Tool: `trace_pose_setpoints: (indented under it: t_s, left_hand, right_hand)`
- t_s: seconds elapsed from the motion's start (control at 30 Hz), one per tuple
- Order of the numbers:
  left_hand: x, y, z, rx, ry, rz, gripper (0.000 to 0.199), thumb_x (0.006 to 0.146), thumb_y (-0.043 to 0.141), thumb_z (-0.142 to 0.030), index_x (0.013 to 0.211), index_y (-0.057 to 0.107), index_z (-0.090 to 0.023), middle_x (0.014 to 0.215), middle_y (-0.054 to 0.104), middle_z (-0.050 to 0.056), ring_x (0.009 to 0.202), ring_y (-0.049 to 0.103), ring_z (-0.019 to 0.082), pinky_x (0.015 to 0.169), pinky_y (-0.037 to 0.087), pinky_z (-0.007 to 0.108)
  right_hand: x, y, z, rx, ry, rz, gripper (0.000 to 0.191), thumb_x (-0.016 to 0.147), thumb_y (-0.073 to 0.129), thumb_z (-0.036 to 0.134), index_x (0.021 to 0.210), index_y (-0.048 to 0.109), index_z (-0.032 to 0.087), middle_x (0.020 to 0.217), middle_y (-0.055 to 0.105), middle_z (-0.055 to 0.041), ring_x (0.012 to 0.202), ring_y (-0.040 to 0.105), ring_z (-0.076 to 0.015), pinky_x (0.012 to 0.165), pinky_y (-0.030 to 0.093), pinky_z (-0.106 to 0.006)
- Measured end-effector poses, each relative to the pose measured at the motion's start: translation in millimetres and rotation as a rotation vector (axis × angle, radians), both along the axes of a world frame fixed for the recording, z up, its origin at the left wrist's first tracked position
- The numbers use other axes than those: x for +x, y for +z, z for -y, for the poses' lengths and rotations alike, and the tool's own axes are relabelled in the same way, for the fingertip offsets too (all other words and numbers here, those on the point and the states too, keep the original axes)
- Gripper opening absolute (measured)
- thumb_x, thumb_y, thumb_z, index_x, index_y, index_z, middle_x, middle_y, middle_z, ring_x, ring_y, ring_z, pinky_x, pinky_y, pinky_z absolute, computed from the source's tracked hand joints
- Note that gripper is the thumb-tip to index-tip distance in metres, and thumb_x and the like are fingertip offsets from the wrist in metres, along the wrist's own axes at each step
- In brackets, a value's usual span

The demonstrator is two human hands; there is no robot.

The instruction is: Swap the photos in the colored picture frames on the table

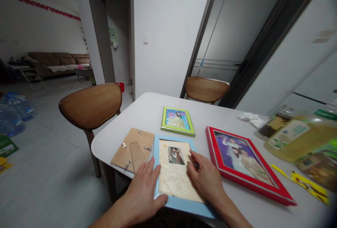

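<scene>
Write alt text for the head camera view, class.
A left hand and right hand rest on a light-blue picture frame holding a cream mat with a small photo, on a white table. A wooden frame backing lies to its left, a green-framed picture beyond, a red-framed photo right.

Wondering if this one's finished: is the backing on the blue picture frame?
Off, it seems: a wooden backing board with metal clips lies apart on the table, left of the blue frame.
</scene>
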State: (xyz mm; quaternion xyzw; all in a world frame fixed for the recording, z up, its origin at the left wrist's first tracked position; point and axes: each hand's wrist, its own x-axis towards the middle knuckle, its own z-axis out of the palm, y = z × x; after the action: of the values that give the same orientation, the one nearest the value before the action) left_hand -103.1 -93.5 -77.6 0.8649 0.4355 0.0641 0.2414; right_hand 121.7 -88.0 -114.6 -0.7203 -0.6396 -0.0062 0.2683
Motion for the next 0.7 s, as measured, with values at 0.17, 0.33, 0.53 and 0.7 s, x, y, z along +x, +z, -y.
trace_pose_setpoints:
  t_s: [0.17, 0.33, 0.53, 0.7]
  left_hand:
    - [8, -19.9, 1, 0.066, 0.033, 0.005, 0.08, 0.064, 0.058, -0.047, 0.127, 0.029, -0.008, 0.138, 0.007, 0.018, 0.126, 0.01, 0.03, 0.102, 0.014, 0.047]
    - [6, -28.6, -1, 0.113, -0.072, 0.024, 0.082, 0.056, 0.066, -0.048, 0.123, 0.035, -0.011, 0.138, 0.012, 0.017, 0.126, 0.008, 0.03, 0.101, 0.014, 0.049]
    - [11, -22.9, -4, 0.057, -0.123, 0.057, 0.082, 0.052, 0.068, -0.051, 0.117, 0.038, -0.013, 0.134, 0.028, 0.017, 0.125, 0.017, 0.03, 0.1, 0.016, 0.05]
    - [8, -25.2, -3, 0.076, -0.138, 0.096, 0.054, 0.055, 0.067, -0.048, 0.094, 0.049, -0.015, 0.136, 0.024, 0.016, 0.125, 0.016, 0.028, 0.101, 0.016, 0.046]
  right_hand:
    - [-16, 1.3, -4, -0.018, 0.097, -0.006, 0.035, 0.075, 0.039, 0.023, 0.105, 0.053, 0.012, 0.1, 0.06, -0.0105, 0.093, 0.054, -0.0193, 0.08, 0.042, -0.031]
    - [-6, 5.2, -11, -0.024, 0.029, 0.112, 0.033, 0.074, 0.04, 0.022, 0.1, 0.056, 0.008, 0.102, 0.058, -0.015, 0.095, 0.051, -0.0233, 0.083, 0.038, -0.036]
    - [-2, 9.5, -16, -0.135, 0.039, 0.145, 0.035, 0.075, 0.038, 0.021, 0.104, 0.054, 0.008, 0.097, 0.06, -0.0121, 0.089, 0.053, -0.02, 0.081, 0.038, -0.03]
    - [8, 19.2, -41, -0.16, 0.007, 0.224, 0.039, 0.077, 0.038, 0.031, 0.107, 0.051, 0.01, 0.096, 0.058, -0.0131, 0.088, 0.052, -0.0206, 0.075, 0.037, -0.031]
